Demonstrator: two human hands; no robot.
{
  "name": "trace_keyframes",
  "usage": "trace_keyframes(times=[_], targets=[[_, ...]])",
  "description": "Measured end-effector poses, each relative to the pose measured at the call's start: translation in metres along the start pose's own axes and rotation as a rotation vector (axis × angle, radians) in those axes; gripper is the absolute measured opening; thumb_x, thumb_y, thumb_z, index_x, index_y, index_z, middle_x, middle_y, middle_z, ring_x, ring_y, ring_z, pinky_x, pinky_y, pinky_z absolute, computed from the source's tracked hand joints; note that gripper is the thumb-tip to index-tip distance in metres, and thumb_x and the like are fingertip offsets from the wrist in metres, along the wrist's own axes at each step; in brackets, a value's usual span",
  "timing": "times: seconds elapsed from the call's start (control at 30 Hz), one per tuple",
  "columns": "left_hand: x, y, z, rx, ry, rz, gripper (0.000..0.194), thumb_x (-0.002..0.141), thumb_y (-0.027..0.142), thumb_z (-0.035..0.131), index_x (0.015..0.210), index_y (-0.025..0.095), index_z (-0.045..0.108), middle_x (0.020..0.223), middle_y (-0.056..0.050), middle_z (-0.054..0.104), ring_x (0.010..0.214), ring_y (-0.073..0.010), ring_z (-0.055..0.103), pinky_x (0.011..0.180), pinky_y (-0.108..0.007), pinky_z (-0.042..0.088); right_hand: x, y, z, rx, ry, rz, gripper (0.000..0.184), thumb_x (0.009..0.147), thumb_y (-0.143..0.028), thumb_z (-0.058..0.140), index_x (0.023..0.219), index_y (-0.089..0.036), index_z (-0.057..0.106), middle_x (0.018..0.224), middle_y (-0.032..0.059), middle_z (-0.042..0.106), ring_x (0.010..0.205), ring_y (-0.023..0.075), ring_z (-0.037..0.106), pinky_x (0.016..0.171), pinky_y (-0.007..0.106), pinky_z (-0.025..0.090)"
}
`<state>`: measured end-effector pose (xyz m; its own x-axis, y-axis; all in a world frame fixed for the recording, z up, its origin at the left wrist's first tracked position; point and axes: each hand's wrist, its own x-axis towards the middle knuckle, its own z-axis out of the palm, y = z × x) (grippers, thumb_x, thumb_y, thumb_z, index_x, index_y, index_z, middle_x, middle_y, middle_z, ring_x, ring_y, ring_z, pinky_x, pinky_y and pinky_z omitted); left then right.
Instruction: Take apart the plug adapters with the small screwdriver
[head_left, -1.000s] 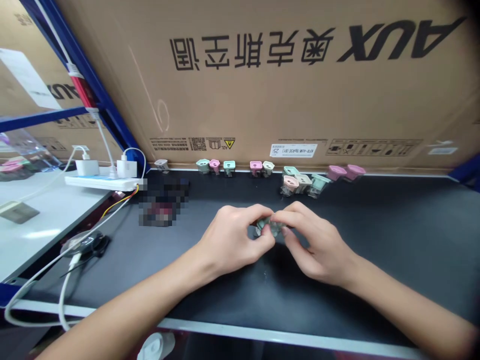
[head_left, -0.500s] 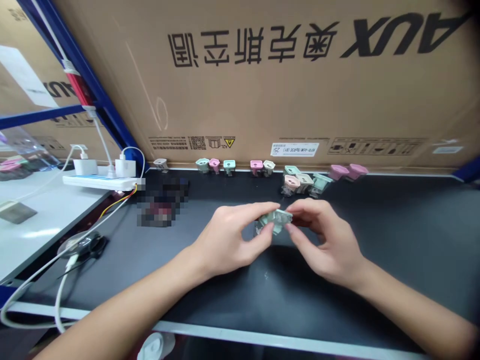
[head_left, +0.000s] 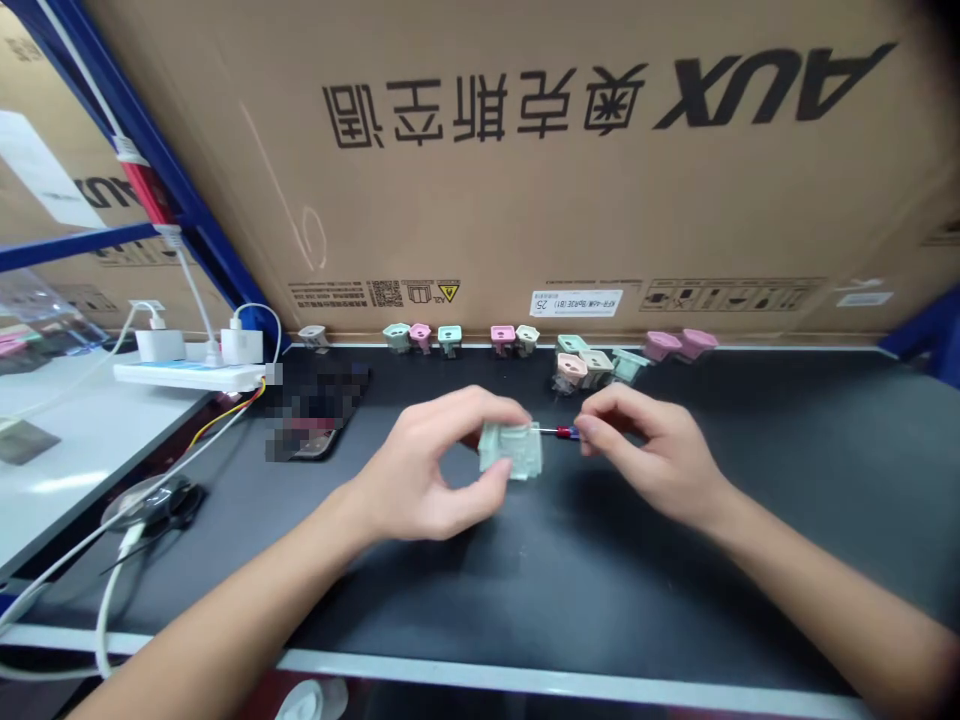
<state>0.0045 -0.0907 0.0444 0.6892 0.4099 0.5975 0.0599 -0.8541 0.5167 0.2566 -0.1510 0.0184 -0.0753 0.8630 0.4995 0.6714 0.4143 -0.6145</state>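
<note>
The left hand (head_left: 442, 465) is at the centre of the frame, with thumb and fingers clamped on a pale green plastic piece (head_left: 527, 456). The piece is held above the black work surface (head_left: 600, 590). The right hand (head_left: 656, 455), right of centre, pinches the red-and-blue handle of a thin-shafted tool (head_left: 568, 433). The shaft points left and its tip meets the upper right edge of the piece; whether it is seated in the piece or lies behind it cannot be told. The hands are apart, linked only by tool and piece. Judged from this position, handling of the held piece is under way and incomplete; the amount left on it cannot be determined. Along the rear edge, from upper left of centre to right of centre, stand small pastel pieces: a mint piece (head_left: 450, 338), a pink piece (head_left: 502, 337), a cream piece (head_left: 596, 364), a peach piece (head_left: 571, 368) and others. None of these is in either hand. Their condition, finished or unfinished, is not identifiable. A large carton (head_left: 450, 220) stands behind them.
</note>
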Motion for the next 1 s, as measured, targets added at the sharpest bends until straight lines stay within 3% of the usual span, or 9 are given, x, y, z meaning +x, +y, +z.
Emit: trace_keyframes(times=[0.13,0.3,0.4,0.5,0.63,0.73,0.83,1.0], targets=[[-0.002,-0.001,0.0,-0.081,-0.375,-0.037,0.021,0.087,0.019,0.062,0.107,0.016,0.07,0.094,-0.004,0.073,0.082,-0.0133,0.066,0.079,-0.023,0.052,0.009,0.027,-0.019,-0.476,-0.214,0.052,0.023,0.093,-0.046,0.063,0.09,-0.024,0.064,0.089,0.0017,0.07,0.072,0.0183,0.064,0.064,0.031,0.047],[-0.004,-0.015,0.012,-0.034,-0.567,-0.081,0.031,0.092,0.038,0.069,0.117,0.018,0.07,0.103,-0.005,0.071,0.083,-0.0132,0.064,0.08,-0.023,0.05,0.008,0.055,-0.023,-0.612,-0.384,0.111,0.026,0.09,-0.048,0.063,0.104,-0.026,0.067,0.104,0.0043,0.071,0.082,0.0218,0.068,0.066,0.031,0.048],[-0.005,-0.026,0.014,-0.003,-0.584,-0.082,0.038,0.091,0.043,0.071,0.12,0.019,0.069,0.112,-0.007,0.069,0.09,-0.0147,0.065,0.082,-0.023,0.049,0.008,0.06,-0.023,-0.56,-0.423,0.106,0.019,0.091,-0.042,0.061,0.099,-0.026,0.069,0.101,0.0037,0.072,0.083,0.0217,0.068,0.068,0.031,0.049],[-0.006,-0.033,0.013,0.011,-0.564,-0.084,0.04,0.089,0.043,0.073,0.121,0.02,0.069,0.116,-0.007,0.068,0.097,-0.0159,0.065,0.087,-0.024,0.05,0.012,0.05,-0.024,-0.437,-0.351,0.117,0.014,0.092,-0.038,0.062,0.094,-0.025,0.069,0.092,0.0029,0.074,0.078,0.0213,0.068,0.069,0.034,0.051],[-0.006,-0.037,0.012,0.0,-0.515,-0.11,0.039,0.089,0.042,0.074,0.121,0.02,0.069,0.117,-0.007,0.067,0.1,-0.0163,0.066,0.091,-0.024,0.05,0.016,0.021,-0.03,-0.099,0.021,0.152,0.02,0.09,-0.042,0.07,0.099,-0.024,0.069,0.087,0.0032,0.075,0.067,0.0201,0.068,0.065,0.036,0.055],[-0.005,-0.039,0.012,-0.027,-0.474,-0.13,0.038,0.087,0.04,0.076,0.119,0.02,0.07,0.116,-0.007,0.068,0.101,-0.0169,0.067,0.092,-0.025,0.051,0.012,0.0,-0.032,0.224,0.24,0.099,0.016,0.09,-0.038,0.073,0.101,-0.026,0.069,0.097,0.0052,0.078,0.072,0.0214,0.073,0.065,0.037,0.061],[-0.004,-0.042,0.012,-0.055,-0.433,-0.127,0.038,0.085,0.04,0.077,0.116,0.019,0.071,0.112,-0.007,0.069,0.098,-0.0168,0.067,0.092,-0.026,0.051,0.005,-0.013,-0.03,0.402,0.261,-0.004,0.009,0.093,-0.026,0.071,0.102,-0.026,0.07,0.094,0.0049,0.079,0.077,0.0218,0.076,0.066,0.035,0.064],[-0.004,-0.045,0.013,-0.079,-0.41,-0.123,0.04,0.084,0.043,0.078,0.115,0.018,0.072,0.109,-0.007,0.07,0.095,-0.0161,0.067,0.089,-0.026,0.052,-0.008,-0.017,-0.021,0.379,0.141,-0.074,0.014,0.094,-0.017,0.069,0.105,-0.025,0.069,0.094,0.0023,0.079,0.078,0.0186,0.077,0.072,0.03,0.066]])
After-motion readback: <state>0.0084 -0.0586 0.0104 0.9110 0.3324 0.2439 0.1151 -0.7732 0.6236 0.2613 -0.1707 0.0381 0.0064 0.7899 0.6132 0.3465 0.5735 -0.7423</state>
